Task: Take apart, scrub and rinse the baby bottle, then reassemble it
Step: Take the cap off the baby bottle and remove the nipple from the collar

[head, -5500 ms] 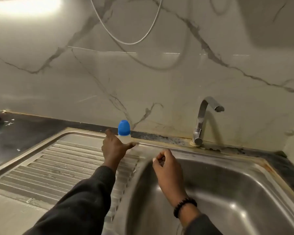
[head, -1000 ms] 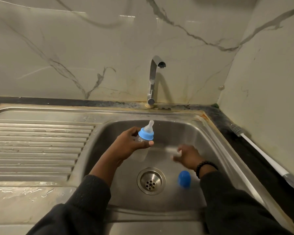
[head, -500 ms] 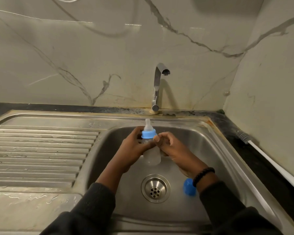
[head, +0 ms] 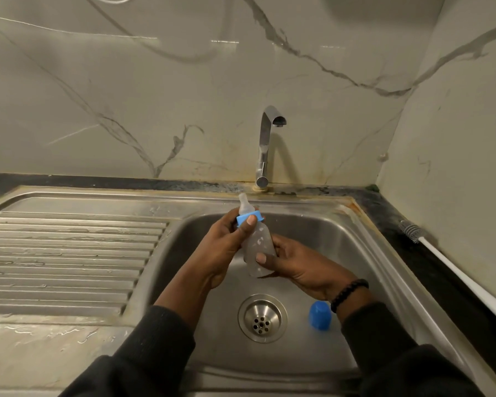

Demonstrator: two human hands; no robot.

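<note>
**Gripping the bottle over the basin with both hands**

Holding the baby bottle (head: 257, 247) above the sink (head: 312, 224), the person has both hands wrapped on it. The left hand (head: 226, 242) curls round the upper part, its thumb lying across the blue collar ring (head: 248, 217), with the clear teat (head: 245, 204) standing up above it. The right hand (head: 301, 266) grips the lower body of the bottle, thumb pressed on its front face. The bottle is tilted, teat leaning up and to the left, base toward the right hand, and it hangs clear of the basin floor.

Down in the basin, the blue cap (head: 320, 315) lies on the steel just right of the drain strainer (head: 262, 318), under the right wrist, which wears a dark beaded bracelet (head: 348, 293). A chrome tap (head: 265, 147) stands behind the basin; no water shows at its spout. On the dark counter to the right, a white-handled bottle brush (head: 447, 267) lies along the wall. The ribbed draining board (head: 69, 259) stretches away on the left.
</note>
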